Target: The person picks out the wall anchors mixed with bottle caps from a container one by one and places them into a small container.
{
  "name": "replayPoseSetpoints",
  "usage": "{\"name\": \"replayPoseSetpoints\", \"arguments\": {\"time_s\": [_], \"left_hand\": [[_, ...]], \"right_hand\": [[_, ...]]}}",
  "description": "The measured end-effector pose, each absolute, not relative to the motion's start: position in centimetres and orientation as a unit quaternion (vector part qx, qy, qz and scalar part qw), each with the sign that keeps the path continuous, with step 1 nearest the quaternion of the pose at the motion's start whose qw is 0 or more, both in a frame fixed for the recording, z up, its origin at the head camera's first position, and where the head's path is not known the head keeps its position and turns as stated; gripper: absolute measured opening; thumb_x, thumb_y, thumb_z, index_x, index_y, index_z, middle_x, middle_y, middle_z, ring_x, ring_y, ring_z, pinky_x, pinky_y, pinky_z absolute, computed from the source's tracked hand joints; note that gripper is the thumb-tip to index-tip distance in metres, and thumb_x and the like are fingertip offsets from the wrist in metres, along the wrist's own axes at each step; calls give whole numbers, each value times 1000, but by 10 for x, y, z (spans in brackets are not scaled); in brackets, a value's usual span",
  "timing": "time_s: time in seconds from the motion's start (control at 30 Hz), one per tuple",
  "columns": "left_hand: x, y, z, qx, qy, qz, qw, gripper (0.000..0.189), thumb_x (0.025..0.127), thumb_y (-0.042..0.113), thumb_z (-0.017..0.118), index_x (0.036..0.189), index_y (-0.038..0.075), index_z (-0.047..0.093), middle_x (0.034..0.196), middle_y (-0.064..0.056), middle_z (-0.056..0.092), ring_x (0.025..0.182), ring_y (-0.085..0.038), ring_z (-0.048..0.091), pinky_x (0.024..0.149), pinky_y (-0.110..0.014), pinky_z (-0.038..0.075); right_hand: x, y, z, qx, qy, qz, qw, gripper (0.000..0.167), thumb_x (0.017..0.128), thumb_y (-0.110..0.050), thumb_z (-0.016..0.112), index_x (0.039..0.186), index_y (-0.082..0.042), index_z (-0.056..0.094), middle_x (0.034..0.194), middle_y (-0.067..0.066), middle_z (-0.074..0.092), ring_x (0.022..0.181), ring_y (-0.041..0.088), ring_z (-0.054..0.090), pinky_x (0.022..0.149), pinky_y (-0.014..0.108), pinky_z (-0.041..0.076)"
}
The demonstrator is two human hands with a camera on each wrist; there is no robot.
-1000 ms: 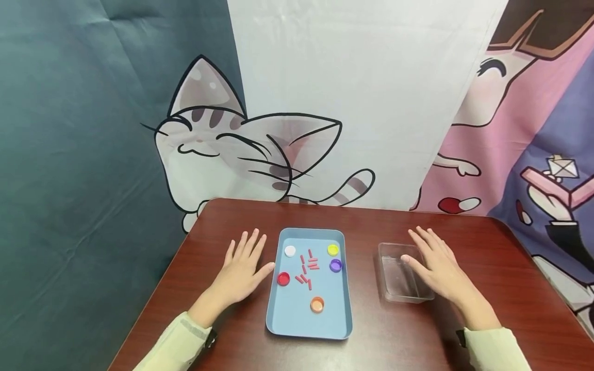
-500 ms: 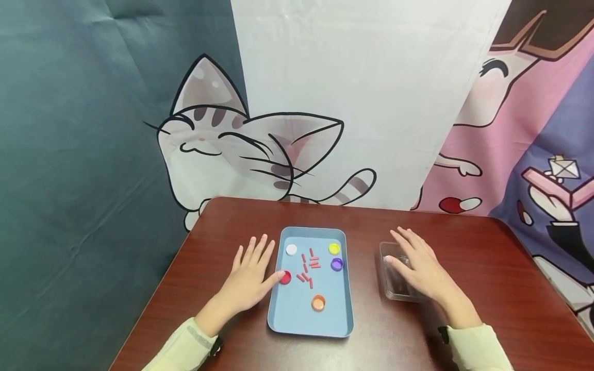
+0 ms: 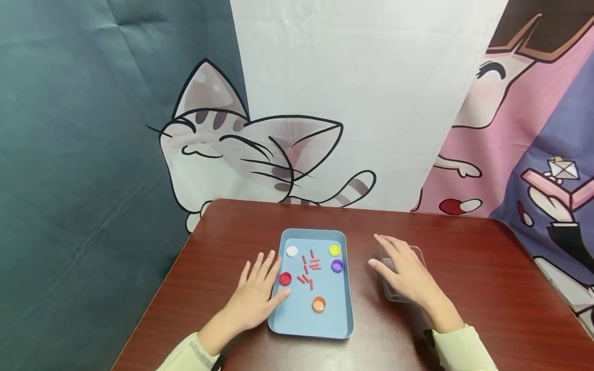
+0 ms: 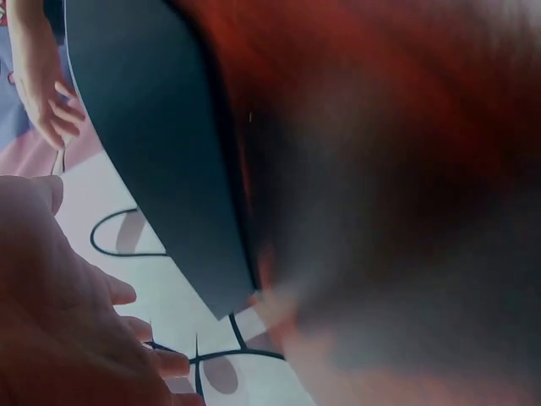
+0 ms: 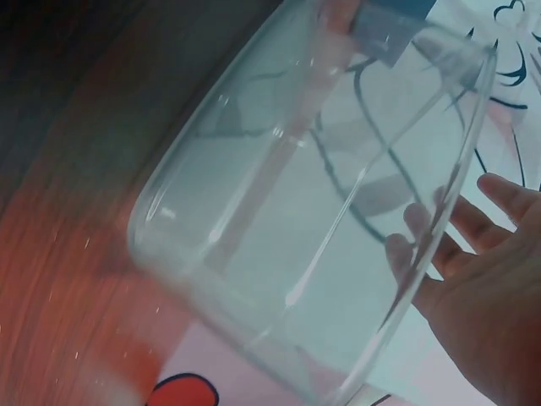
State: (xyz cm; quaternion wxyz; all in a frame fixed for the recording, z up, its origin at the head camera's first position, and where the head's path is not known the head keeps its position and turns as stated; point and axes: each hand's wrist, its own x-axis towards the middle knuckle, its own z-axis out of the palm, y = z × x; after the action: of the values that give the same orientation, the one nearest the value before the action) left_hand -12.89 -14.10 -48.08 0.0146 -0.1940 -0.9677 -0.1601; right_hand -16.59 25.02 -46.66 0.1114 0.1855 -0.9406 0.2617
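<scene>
The head view showed my left hand [image 3: 252, 301] spread over the left edge of the tray [image 3: 297, 323], my right hand [image 3: 408, 275] outstretched above the clear box [image 5: 279, 228] right of the tray. Both were relaxed, grasping nothing; contact I couldn't tell. Red sticks [image 3: 311, 284] lay loose inside the tray among caps [image 3: 318, 304]. A careless left push might have rolled them; a clumsy right swipe might have skidded the light-looking box away from the tray.

the left sleeve [image 3: 187, 355] and right sleeve [image 3: 464, 348] look pale yellow-green, a black wrist camera [image 3: 429, 338] peeking out by the latter.
</scene>
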Motion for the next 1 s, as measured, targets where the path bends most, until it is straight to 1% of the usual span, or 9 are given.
{"name": "replayPoseSetpoints", "arguments": {"time_s": [0.07, 0.23, 0.37, 0.5, 0.6, 0.83, 1.0], "left_hand": [[-125, -140, -482, -194, -969, -154, 12, 80, 99, 59, 53, 159, 11, 32, 168, -11, 22, 155, -39, 14, 119, -65, 12], [-115, -136, -484, -196, -968, -157, 16, 80, 98, 58, 54, 159, 11, 32, 168, -11, 22, 154, -38, 15, 119, -65, 13], [-109, -133, -486, -202, -967, -154, 24, 78, 99, 55, 54, 159, 9, 33, 167, -12, 23, 154, -40, 18, 118, -65, 14], [-104, -131, -488, -206, -968, -144, 25, 76, 100, 56, 51, 158, 8, 36, 167, -13, 24, 153, -41, 20, 118, -65, 16], [-102, -130, -488, -204, -968, -144, 25, 77, 100, 57, 50, 157, 7, 37, 166, -13, 26, 152, -42, 21, 118, -65, 16], [-99, -127, -491, -201, -970, -134, 24, 78, 99, 61, 49, 157, 9, 37, 166, -13, 26, 152, -40, 21, 118, -64, 17], [-98, -125, -492, -203, -970, -130, 15, 79, 99, 61, 50, 158, 10, 37, 166, -14, 25, 153, -41, 21, 119, -64, 16]], "right_hand": [[-165, 245, -467, 185, -940, 266, 109, 68, 97, -47, 64, 154, -15, 43, 150, 14, 48, 136, 35, 43, 106, 65, 36], [-164, 232, -469, 181, -935, 283, 114, 60, 100, -41, 62, 150, -11, 48, 144, 16, 51, 133, 37, 46, 106, 64, 37], [-164, 221, -471, 183, -930, 296, 116, 55, 101, -38, 62, 147, -9, 52, 141, 17, 54, 131, 36, 49, 106, 61, 39], [-163, 209, -473, 189, -924, 312, 114, 52, 100, -37, 63, 143, -8, 56, 134, 16, 56, 124, 33, 53, 103, 58, 43], [-162, 201, -475, 193, -921, 320, 107, 51, 100, -37, 64, 140, -7, 58, 129, 14, 57, 119, 30, 55, 100, 55, 46], [-162, 185, -478, 204, -917, 328, 104, 52, 97, -37, 69, 138, -5, 60, 121, 12, 60, 108, 21, 58, 92, 48, 51], [-162, 177, -478, 217, -917, 324, 91, 55, 95, -39, 71, 137, -6, 61, 116, 10, 60, 100, 19, 55, 85, 40, 51]]}}
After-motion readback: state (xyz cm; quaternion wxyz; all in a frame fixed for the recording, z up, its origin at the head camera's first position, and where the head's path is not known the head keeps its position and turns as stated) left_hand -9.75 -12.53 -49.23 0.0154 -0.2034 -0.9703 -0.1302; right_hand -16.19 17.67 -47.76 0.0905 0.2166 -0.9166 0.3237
